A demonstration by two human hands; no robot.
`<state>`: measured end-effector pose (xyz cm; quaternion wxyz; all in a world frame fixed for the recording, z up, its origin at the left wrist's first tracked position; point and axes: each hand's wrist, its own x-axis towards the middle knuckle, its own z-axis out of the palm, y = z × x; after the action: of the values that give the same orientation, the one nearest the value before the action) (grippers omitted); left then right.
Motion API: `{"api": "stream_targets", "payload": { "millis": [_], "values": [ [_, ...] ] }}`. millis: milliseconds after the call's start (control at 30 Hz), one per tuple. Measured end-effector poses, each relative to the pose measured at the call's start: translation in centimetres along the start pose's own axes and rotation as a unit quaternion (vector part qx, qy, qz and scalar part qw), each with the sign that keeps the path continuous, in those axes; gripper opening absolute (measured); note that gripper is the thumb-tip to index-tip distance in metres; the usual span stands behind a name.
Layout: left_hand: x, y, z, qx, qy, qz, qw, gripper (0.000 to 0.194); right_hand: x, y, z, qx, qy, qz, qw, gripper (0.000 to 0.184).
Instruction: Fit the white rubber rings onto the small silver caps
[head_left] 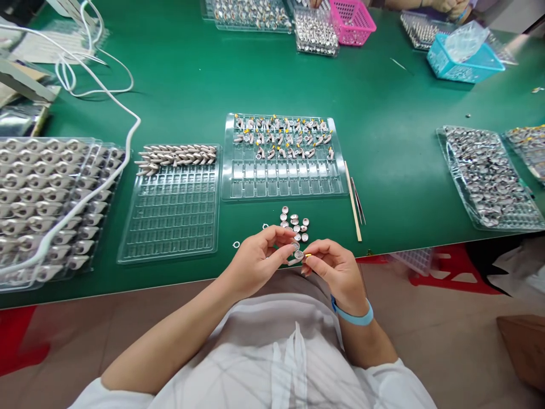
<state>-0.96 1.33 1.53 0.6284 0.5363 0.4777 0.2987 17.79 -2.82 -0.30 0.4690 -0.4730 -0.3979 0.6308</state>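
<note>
My left hand (259, 255) and my right hand (334, 268) meet at the near edge of the green table (187, 85). Together they pinch a small grey part with a yellow tip (299, 257). A blue band circles my right wrist. Just beyond my fingers lies a small heap of round grey caps (293, 220). Behind it a clear tray (283, 158) holds rows of finished grey parts with yellow tips in its far half. To its left, another clear tray (172, 204) carries one row of grey pointed parts along its far edge.
A wooden stick and tweezers (354, 201) lie right of the caps. Stacked trays of grey shells (46, 199) and a white cable (106, 165) fill the left. More filled trays sit at right (489, 176). Pink (353, 23) and blue (466, 57) baskets stand far back, near another person's hands.
</note>
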Motion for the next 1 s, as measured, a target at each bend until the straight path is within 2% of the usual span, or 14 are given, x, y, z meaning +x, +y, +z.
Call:
{"api": "stream_targets", "payload": {
  "millis": [133,233,300,367,433,533,633,733,833,867,933,1000],
  "values": [
    [-0.3,-0.2,0.0,0.027,0.058,0.024,0.998,0.025,0.2,0.6,0.2,0.012,0.068,-0.054,0.996,0.006],
    [-0.5,-0.2,0.1,-0.004,0.015,-0.007,1.000,0.026,0.3,1.1,0.7,0.012,0.091,-0.105,0.990,0.008],
    [-0.5,-0.3,0.3,-0.079,-0.039,-0.044,0.995,0.027,0.1,1.3,1.1,-0.006,0.084,-0.131,0.988,0.012],
    [-0.3,-0.4,0.5,-0.159,-0.064,-0.073,0.982,0.028,-0.2,1.5,1.4,-0.037,0.074,-0.146,0.986,0.016],
    [-0.2,-0.6,0.6,-0.206,-0.060,-0.086,0.973,0.028,-0.4,1.5,1.5,-0.062,0.067,-0.155,0.984,0.018],
    [-0.2,-0.8,0.8,-0.217,-0.036,-0.075,0.973,0.023,-0.5,1.5,1.6,-0.066,0.063,-0.162,0.983,0.017],
    [-0.6,-1.0,0.9,-0.157,0.006,-0.020,0.987,0.016,-0.3,1.4,1.6,-0.045,0.051,-0.157,0.985,0.015],
    [-1.0,-0.9,0.8,-0.019,0.050,0.108,0.993,0.015,-0.1,1.3,1.6,-0.004,0.026,-0.135,0.990,0.014],
    [-1.1,-0.7,0.5,0.091,0.047,0.285,0.953,0.027,0.1,1.4,1.5,0.039,0.002,-0.124,0.992,0.012],
    [-1.0,-0.7,0.4,0.112,0.040,0.326,0.938,0.031,0.1,1.5,1.5,0.046,-0.001,-0.124,0.991,0.012],
    [-0.9,-0.6,0.2,0.138,0.031,0.355,0.924,0.035,0.2,1.5,1.4,0.044,0.009,-0.122,0.992,0.013],
    [-0.8,-0.6,0.0,0.149,0.036,0.327,0.932,0.031,0.1,1.5,1.3,0.026,0.029,-0.116,0.992,0.014]
  ]
}}
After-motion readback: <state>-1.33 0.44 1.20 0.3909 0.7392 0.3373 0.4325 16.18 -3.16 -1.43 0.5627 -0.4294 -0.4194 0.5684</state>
